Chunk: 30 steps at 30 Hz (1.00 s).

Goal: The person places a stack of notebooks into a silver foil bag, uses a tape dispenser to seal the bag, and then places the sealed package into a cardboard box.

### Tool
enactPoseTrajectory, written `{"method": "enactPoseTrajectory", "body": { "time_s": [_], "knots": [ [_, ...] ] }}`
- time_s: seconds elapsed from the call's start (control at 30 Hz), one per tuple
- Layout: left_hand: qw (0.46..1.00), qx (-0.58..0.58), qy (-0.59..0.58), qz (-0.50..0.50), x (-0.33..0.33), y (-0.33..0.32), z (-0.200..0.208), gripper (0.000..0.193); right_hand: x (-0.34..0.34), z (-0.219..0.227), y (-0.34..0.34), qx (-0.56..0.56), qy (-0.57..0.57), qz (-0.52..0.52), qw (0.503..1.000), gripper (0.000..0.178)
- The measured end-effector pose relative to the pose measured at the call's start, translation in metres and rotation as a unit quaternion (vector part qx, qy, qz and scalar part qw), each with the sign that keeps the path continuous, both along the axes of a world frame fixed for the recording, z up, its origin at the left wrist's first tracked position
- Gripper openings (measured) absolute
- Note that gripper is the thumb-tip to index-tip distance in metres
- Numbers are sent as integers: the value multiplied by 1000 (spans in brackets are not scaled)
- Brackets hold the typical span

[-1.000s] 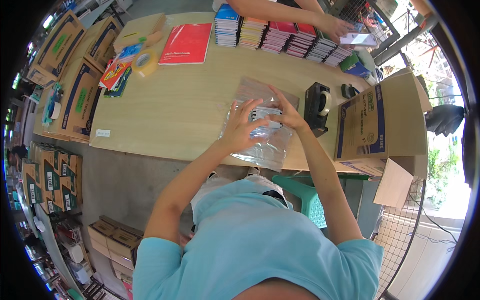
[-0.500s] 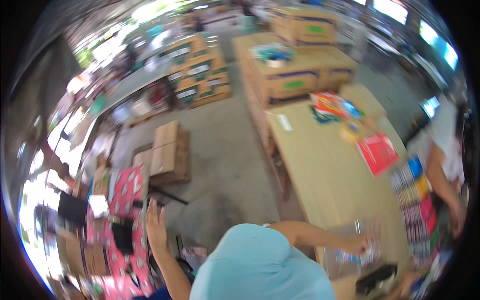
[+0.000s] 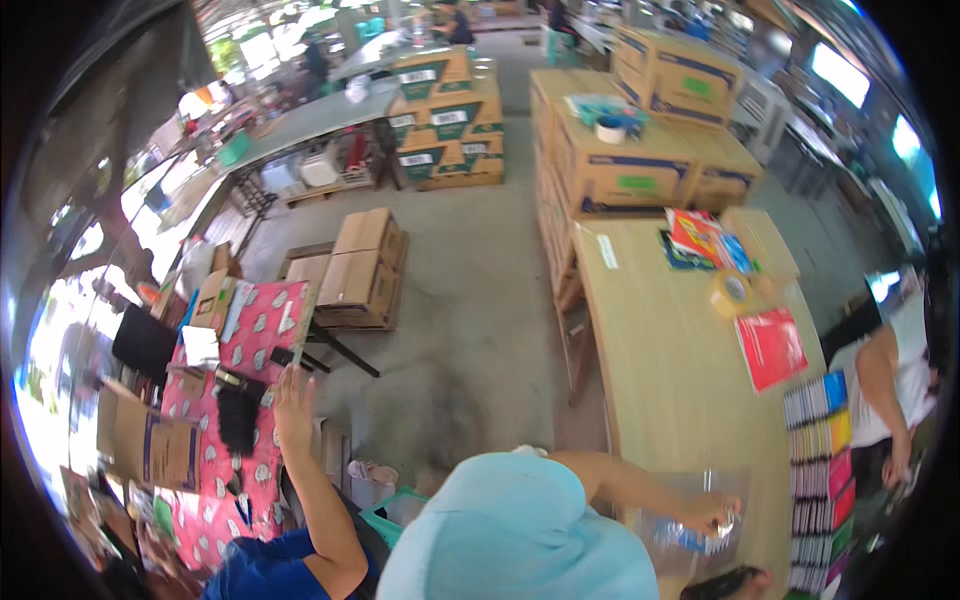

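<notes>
My left arm comes out of a light blue sleeve [image 3: 520, 530] and reaches across to the wooden table on the right. My left hand [image 3: 706, 514] has its fingers curled together on a clear plastic bag [image 3: 655, 525]. Blue and white print shows in the bag under the hand. At the lower edge part of my right hand [image 3: 762, 582] shows, blurred, beside a dark elongated object [image 3: 722, 584]. Its fingers are mostly cut off, and I cannot make out the dark object's kind.
The table [image 3: 650, 350] holds a red packet [image 3: 770, 348], tape roll [image 3: 731, 293] and stacked colourful booklets [image 3: 818, 440]. Large cartons [image 3: 620, 170] stand beyond. A co-worker's raised hand [image 3: 293, 405] is near a pink-covered table [image 3: 265, 350]; another person [image 3: 880, 385] stands right.
My view has turned left, so the room has shifted rightward and looks sharper. My left hand stays at the plastic bag. The seated co-worker's blue sleeve now shows more fully.
</notes>
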State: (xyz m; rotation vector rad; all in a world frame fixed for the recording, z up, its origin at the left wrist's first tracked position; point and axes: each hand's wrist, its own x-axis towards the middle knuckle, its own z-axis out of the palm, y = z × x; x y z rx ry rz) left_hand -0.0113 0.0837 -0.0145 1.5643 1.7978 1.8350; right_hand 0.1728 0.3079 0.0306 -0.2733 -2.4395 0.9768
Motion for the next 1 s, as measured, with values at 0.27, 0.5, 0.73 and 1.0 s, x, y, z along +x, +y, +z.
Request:
{"method": "enactPoseTrajectory", "body": {
  "time_s": [0.27,0.5,0.73,1.0],
  "knots": [
    [994,-78,17,81,-47,-64,25,20,-87,-19,-129,-191,18,-16,981,22],
    [991,-95,-74,49,-31,-57,43,19,-91,-12,-141,-233,77,-47,968,18],
    [986,-46,-112,118,-29,-54,35,46,-101,-29,-153,-286,118,-87,947,17],
    [925,-112,-362,-29,-56,-49,29,66,-117,29,-121,-102,-16,80,991,37]
  ]
}}
